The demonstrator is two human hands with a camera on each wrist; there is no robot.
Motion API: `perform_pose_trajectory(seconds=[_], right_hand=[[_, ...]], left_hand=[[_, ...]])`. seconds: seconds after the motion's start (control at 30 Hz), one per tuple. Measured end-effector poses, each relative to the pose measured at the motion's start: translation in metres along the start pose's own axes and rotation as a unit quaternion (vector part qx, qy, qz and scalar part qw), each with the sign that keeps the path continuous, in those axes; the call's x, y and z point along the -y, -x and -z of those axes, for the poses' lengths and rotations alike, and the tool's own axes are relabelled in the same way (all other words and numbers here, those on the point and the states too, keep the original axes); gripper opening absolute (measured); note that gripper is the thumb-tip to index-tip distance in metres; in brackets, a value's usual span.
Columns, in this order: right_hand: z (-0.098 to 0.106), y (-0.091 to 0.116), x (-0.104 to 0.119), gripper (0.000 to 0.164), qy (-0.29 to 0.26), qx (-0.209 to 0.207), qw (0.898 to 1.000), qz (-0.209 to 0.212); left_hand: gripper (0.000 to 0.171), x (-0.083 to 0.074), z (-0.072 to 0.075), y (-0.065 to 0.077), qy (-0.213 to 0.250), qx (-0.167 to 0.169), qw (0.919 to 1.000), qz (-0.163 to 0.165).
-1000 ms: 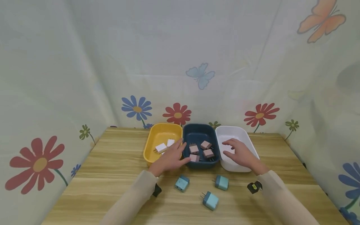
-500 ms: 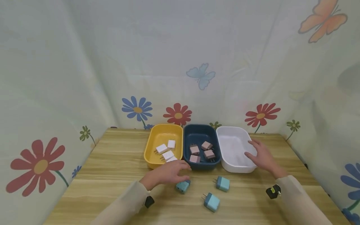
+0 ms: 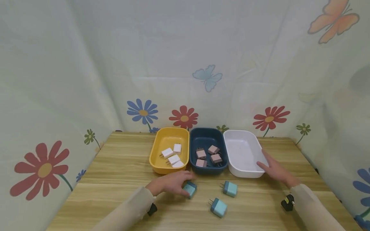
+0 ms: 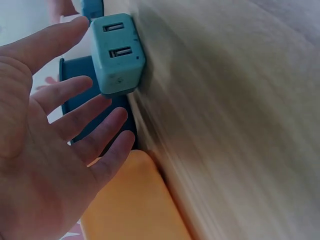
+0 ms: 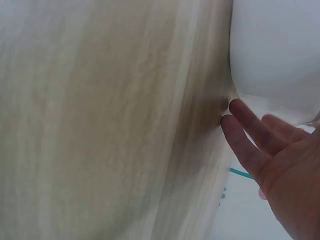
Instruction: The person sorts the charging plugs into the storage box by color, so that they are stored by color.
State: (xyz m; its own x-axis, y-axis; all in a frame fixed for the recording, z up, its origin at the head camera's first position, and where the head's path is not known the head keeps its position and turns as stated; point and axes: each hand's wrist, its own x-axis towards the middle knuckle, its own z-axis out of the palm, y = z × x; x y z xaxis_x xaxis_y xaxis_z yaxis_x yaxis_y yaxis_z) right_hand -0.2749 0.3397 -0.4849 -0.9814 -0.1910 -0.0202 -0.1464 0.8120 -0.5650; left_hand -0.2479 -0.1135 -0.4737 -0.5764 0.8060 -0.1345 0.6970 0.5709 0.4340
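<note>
My left hand (image 3: pixel 172 183) reaches over the nearest teal charger plug (image 3: pixel 189 189), with thumb and fingers spread around it. In the left wrist view that plug (image 4: pixel 118 55) shows two USB slots, and a gap lies between it and the spread fingers. My right hand (image 3: pixel 277 170) is at the right side of the white bin (image 3: pixel 245 173). Its fingers (image 5: pixel 245 142) reach along the bin's outer wall in the right wrist view, low by the tabletop. Two more teal plugs, one (image 3: pixel 230 189) nearer the bins and one (image 3: pixel 218 207) nearer me, lie on the table.
A yellow bin (image 3: pixel 154 154) holds several white plugs (image 3: pixel 173 159). Beside it, a dark blue bin (image 3: pixel 206 134) contains several pink plugs (image 3: pixel 201 154). All three bins stand in a row at the back of the wooden table (image 3: pixel 115 179), before a flowered curtain (image 3: pixel 173 64).
My left hand has come from over the bins down to the left teal plug. The right hand has moved from above the white bin to its right side.
</note>
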Motion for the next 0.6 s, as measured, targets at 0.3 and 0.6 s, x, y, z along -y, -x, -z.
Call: perform_pose_trajectory(seconds=[0.3, 0.6], right_hand=[[-0.0024, 0.0028, -0.0016, 0.082, 0.002, 0.01, 1.0, -0.001], [-0.004, 0.0022, -0.0025, 0.087, -0.004, 0.011, 1.0, -0.012]], left_hand=[[0.063, 0.006, -0.0059, -0.0032, -0.014, 0.005, 0.9999, -0.005], [0.058, 0.0077, -0.0077, -0.005, -0.016, 0.008, 0.9998, -0.004]])
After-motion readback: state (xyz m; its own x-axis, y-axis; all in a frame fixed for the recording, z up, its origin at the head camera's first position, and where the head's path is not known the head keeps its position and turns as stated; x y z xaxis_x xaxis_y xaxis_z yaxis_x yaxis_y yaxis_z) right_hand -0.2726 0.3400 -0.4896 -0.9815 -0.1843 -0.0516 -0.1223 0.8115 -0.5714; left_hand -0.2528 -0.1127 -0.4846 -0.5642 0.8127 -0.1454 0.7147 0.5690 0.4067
